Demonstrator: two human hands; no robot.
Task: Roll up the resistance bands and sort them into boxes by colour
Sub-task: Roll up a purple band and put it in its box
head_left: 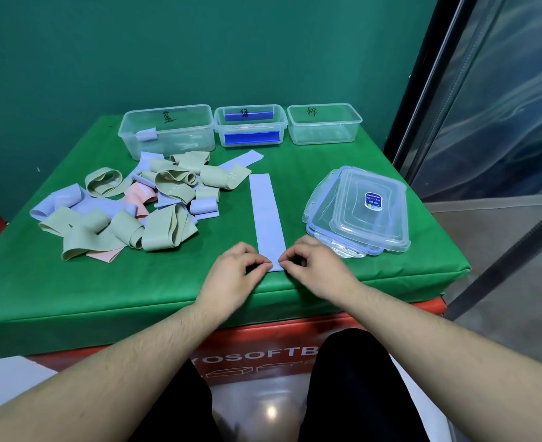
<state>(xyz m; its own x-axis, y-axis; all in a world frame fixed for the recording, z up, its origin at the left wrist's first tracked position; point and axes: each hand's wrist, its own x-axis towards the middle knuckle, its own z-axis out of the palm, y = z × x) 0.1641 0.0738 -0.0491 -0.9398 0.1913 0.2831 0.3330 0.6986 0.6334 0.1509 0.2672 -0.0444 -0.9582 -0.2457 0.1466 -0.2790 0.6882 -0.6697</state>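
Fingers of left hand (235,272) and right hand (307,262) pinch the flat blue band's (265,212) near end.

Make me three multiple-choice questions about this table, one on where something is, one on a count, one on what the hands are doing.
1. Where is the lid stack?
A. right of the flat band
B. inside the left box
C. under the pile

2. How many boxes stand along the back?
A. two
B. three
C. five

3. What is the state of the flat band?
A. fully rolled
B. laid out straight, near end pinched
C. inside a box

Answers:
1 A, the lids lie to its right on the cloth.
2 B, the left box, middle box and right box stand in a row.
3 B, the left hand and right hand pinch its near end.
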